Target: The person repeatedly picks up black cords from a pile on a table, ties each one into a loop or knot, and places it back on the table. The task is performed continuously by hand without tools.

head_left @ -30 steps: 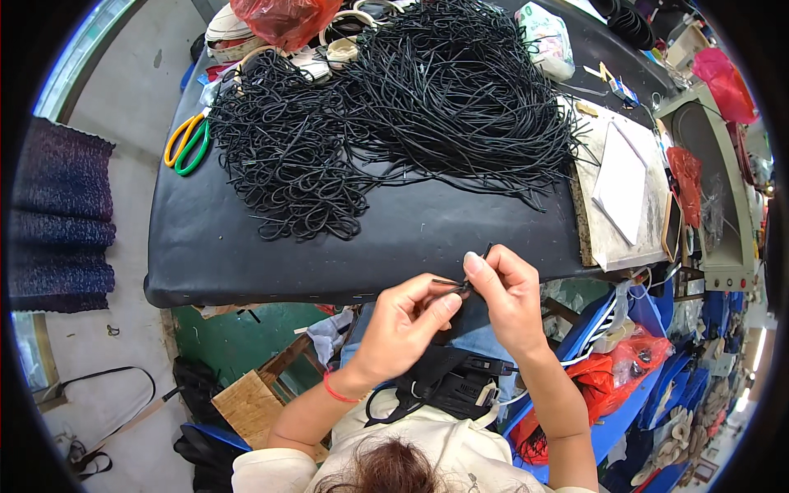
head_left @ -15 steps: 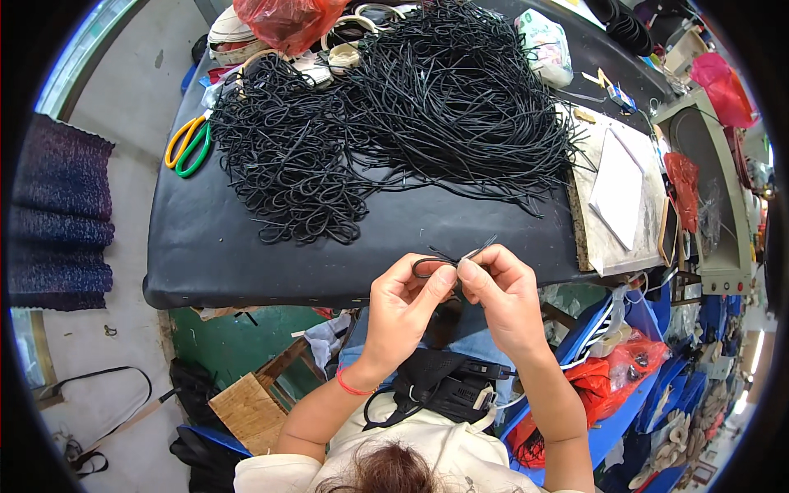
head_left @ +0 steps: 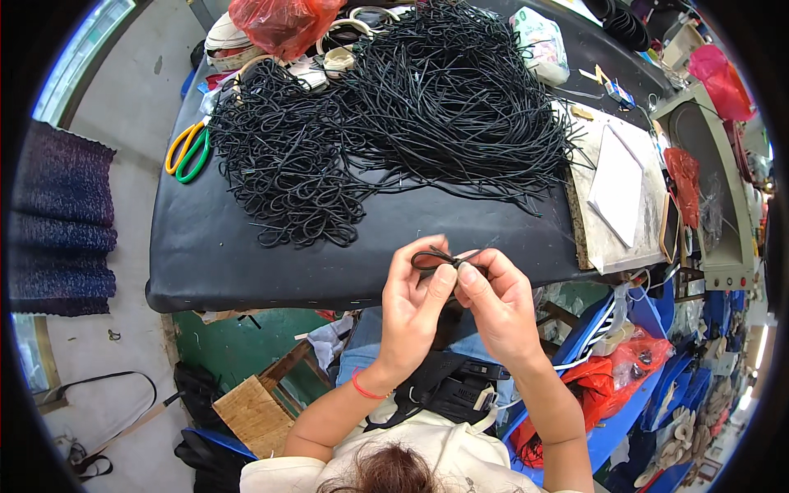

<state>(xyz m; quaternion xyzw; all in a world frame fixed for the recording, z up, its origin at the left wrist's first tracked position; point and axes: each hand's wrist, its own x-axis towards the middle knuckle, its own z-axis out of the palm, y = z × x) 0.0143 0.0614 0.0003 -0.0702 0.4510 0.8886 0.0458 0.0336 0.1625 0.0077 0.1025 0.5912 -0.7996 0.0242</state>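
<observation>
A looped black cord (head_left: 426,261) is pinched between both my hands just beyond the table's front edge. My left hand (head_left: 416,302), a red band on its wrist, is closed with its thumb and fingers on the loop side. My right hand (head_left: 503,304) grips the same cord by thumb and forefinger where the strands cross, and a thin end sticks out past its fingers. Whether the crossing is a tight knot is hidden by the fingertips. Farther off, a pile of looped cords (head_left: 288,164) lies on the left, beside a larger heap of long black cords (head_left: 460,107).
Scissors with yellow and green handles (head_left: 189,151) lie at the left of the black table (head_left: 271,275). To the right, a pale board (head_left: 585,222) carries a white sheet (head_left: 616,189). A red plastic bag (head_left: 283,20) sits at the back; a wooden stool (head_left: 253,415) stands below left.
My left hand has shifted slightly right and its forefinger has lifted over the loop. The loop is now drawn closer to the crossing between my fingertips. My right hand stays nearly in place.
</observation>
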